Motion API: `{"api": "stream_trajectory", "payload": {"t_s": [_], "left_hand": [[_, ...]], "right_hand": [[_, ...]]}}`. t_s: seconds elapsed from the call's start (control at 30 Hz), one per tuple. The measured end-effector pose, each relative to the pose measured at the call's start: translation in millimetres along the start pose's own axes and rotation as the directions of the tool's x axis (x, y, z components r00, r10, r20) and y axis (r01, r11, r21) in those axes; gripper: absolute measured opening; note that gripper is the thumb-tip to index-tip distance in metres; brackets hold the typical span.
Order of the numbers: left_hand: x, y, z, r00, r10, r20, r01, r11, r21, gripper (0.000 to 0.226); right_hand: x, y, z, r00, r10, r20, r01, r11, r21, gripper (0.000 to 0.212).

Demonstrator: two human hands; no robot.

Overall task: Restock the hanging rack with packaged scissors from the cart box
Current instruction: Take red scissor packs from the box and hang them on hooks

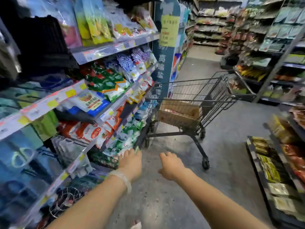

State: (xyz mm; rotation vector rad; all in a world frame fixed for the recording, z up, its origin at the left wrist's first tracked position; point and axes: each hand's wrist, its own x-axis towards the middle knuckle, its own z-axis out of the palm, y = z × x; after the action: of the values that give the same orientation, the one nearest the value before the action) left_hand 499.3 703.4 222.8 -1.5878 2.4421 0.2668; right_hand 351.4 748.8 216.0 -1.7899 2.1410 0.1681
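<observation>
Left hand: my left hand [131, 160] reaches forward and low, fingers loosely extended, with a thin green item [137, 149] at its fingertips; the blur hides whether I pinch it or it only lies beyond them
Right hand: my right hand [171, 165] stretches out beside the left, apart from it, fingers relaxed and slightly spread, holding nothing
Bracelet: a pale translucent bangle [121, 178] circles my left wrist
Cart: a dark wire shopping cart [194, 103] stands ahead of both hands on the grey floor [231, 146], well beyond my fingertips, neither hand touching it
Cart box: an open brown cardboard box [179, 113] sits inside the cart basket; something pale and reddish lies in it, too blurred to identify as packaged scissors
Shelving to the left of my hands: tiered shelves [92, 52] carry bagged goods in white, green, blue and red, with yellow price tags [70, 93] on the rails; the lowest bags lie just beside my left hand
Shelving to the right of my hands: low racks [270, 171] of packets, well apart from my right hand
Hanging rack: I cannot tell which fixture this is
</observation>
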Motion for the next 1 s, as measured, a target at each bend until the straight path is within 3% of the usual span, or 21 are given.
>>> {"api": "stream_trajectory", "payload": {"t_s": [0.2,0.47,0.67,1.0], "left_hand": [[134.6,32.7,-32.5,0.993,0.116,-0.008,-0.116,0.993,0.003,0.06],[321.5,35.9,-110.8,0.988,0.154,-0.023,-0.155,0.985,-0.072,0.062],[408.7,47.6,-122.7,0.98,0.194,0.04,-0.195,0.981,0.016,0.054],[572.5,98.9,-140.9,0.98,0.186,0.071,-0.185,0.983,-0.011,0.064]], "right_hand": [[110.8,49.6,-44.6,0.994,0.106,-0.025,-0.105,0.994,0.031,0.053],[267.8,91.3,-130.9,0.986,0.168,-0.001,-0.166,0.976,0.139,0.053],[342.1,131.3,-148.2,0.977,0.206,0.048,-0.211,0.966,0.15,0.057],[508.0,227.5,-187.4,0.983,0.184,-0.022,-0.169,0.939,0.299,0.052]]}}
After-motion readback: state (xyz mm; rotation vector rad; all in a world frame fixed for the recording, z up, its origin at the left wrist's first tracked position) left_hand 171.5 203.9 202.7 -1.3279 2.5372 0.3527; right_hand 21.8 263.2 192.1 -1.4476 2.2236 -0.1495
